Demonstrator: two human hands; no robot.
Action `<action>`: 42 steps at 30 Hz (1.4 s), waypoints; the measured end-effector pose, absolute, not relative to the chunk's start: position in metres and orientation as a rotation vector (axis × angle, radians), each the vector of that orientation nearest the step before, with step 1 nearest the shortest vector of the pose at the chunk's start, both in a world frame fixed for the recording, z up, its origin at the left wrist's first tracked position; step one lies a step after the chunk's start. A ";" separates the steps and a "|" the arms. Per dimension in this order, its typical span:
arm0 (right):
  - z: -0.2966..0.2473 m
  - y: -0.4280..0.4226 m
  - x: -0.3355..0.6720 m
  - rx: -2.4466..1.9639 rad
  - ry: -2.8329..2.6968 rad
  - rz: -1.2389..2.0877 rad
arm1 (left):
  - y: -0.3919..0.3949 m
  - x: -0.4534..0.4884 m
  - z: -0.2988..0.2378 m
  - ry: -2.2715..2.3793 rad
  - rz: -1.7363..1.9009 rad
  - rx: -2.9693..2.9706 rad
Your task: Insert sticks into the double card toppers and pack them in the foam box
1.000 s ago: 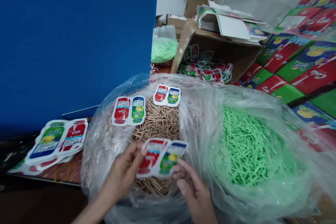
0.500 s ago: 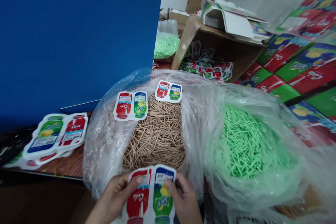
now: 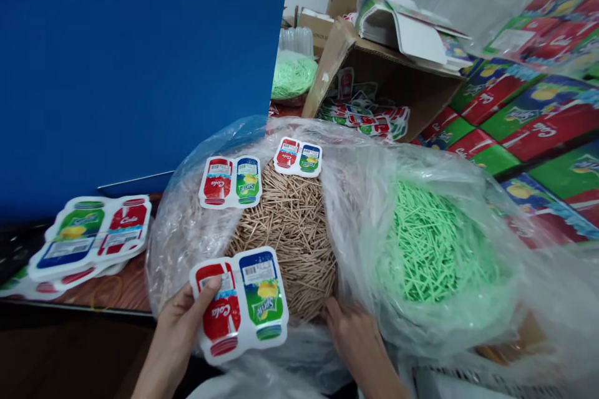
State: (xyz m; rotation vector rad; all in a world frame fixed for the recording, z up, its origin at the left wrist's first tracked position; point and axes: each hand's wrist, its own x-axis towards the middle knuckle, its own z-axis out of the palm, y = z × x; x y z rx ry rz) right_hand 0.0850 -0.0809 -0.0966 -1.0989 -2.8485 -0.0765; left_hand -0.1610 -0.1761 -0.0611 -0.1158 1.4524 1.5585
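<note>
My left hand (image 3: 180, 318) grips a jar-shaped double card pack (image 3: 241, 305), printed Cola in red and Sprite in blue and green. Its thumb lies on the front of the Cola half. At the lower right edge of the thin brown sticks (image 3: 290, 230), my right hand (image 3: 353, 324) has its fingers drawn together; what they hold, if anything, is hidden. Those sticks fill an open clear plastic bag (image 3: 180, 243). Two similar packs lie on them and the bag: one at the left (image 3: 231, 182), another at the back (image 3: 297, 157).
At the right, a second plastic bag (image 3: 486, 305) holds green sticks (image 3: 423, 243). Stacked packs (image 3: 91, 234) lie on the table at the left. A blue panel (image 3: 135, 68) rises behind. An open carton (image 3: 421, 84) with more packs and printed boxes (image 3: 510, 115) stand at the back right.
My right hand has let go of the pack and moved to the edge of the brown sticks. My left hand has raised the pack over the front of the bag.
</note>
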 end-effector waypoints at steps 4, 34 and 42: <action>-0.096 -0.082 0.075 -1.044 -2.851 -0.146 | -0.174 -0.161 -0.064 1.416 1.621 -0.180; -0.093 -0.061 0.065 -0.956 -2.070 1.115 | -0.177 -0.158 -0.042 1.481 1.462 -0.026; -0.095 -0.041 0.045 -1.192 -1.502 1.649 | -0.162 -0.130 -0.053 1.278 0.719 1.077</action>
